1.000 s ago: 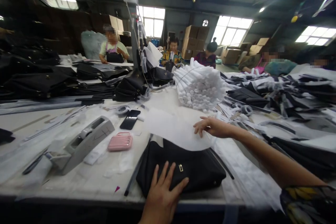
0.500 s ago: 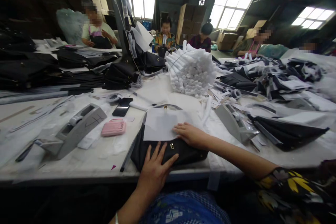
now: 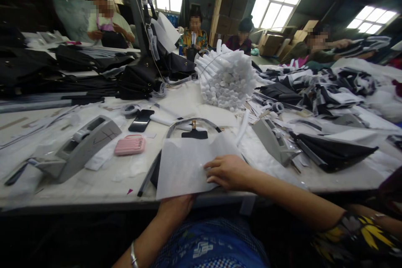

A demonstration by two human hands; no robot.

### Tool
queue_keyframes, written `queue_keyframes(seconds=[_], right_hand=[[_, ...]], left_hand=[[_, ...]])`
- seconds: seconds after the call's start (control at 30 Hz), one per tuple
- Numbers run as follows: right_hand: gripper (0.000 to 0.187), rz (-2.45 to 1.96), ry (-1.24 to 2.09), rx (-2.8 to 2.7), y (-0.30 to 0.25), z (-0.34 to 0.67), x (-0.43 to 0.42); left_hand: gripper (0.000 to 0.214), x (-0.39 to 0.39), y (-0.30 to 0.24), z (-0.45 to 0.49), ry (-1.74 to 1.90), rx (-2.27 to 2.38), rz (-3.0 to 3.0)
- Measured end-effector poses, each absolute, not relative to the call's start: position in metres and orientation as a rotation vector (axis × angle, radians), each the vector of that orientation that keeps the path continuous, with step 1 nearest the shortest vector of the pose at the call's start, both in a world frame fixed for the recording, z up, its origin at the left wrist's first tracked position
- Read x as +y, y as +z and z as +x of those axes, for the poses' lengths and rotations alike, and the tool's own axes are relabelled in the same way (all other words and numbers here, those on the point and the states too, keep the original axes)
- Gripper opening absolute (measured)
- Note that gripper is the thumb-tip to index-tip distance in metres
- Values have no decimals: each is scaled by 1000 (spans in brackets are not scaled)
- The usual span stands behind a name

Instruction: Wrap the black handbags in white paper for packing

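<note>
A white sheet of paper [image 3: 185, 163] lies over the black handbag [image 3: 155, 171] at the table's front edge, covering most of it. Behind the sheet, the bag's arched handle [image 3: 171, 127] and a black tab [image 3: 194, 134] with a gold-coloured fitting show. My right hand [image 3: 230, 171] rests on the right part of the paper, fingers stretched and slightly bent. Below the sheet's front edge is my left hand [image 3: 177, 207]; its fingers are hidden under the paper and against the bag, so their grip does not show.
Grey tape dispensers stand left [image 3: 81, 146] and right [image 3: 273, 140]. A phone [image 3: 141, 120] and pink purse [image 3: 130, 145] lie to the left. A bundle of white rolls [image 3: 224, 79] sits behind, with black bags [image 3: 138, 79] around. Several co-workers sit across the table.
The paper has come toward me and now covers the bag's front and clasp. My left hand has gone from the bag's front to beneath the sheet. The handle and tab are uncovered.
</note>
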State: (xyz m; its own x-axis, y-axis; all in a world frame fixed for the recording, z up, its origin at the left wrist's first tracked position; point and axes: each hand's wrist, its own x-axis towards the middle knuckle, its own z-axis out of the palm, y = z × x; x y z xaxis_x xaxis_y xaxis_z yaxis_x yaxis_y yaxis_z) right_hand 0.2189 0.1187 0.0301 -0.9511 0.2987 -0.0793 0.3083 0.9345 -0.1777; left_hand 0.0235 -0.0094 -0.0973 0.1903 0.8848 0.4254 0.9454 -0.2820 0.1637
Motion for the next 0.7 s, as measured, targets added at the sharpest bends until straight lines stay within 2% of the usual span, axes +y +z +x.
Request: queue_keyframes(seconds=[0.13,0.2,0.3,0.47,0.57,0.63,0.7], right_hand=[[29,408,-180,3082,24,210,129],[38,397,-187,3144,17,210,131],[49,429,-243,3134,6,212,133],[51,422,-396,3032,-9,209,143],[54,400,-416,3046,-14,208,146],[54,385,-423,3068,-16,208,145],[54,386,-429,3087,-18,209,144]], left_hand=[[31,-12,-93,25,-641,-1804,-2319],[31,-13,-93,26,-630,-1808,-2319],[36,-11,-94,24,-627,-1803,-2332],[50,-12,-86,21,-497,-1731,-2318],[58,-27,-60,26,-347,-1702,-2357],[49,-40,-28,34,-329,-1698,-2419],[24,-45,7,42,-407,-1715,-2517]])
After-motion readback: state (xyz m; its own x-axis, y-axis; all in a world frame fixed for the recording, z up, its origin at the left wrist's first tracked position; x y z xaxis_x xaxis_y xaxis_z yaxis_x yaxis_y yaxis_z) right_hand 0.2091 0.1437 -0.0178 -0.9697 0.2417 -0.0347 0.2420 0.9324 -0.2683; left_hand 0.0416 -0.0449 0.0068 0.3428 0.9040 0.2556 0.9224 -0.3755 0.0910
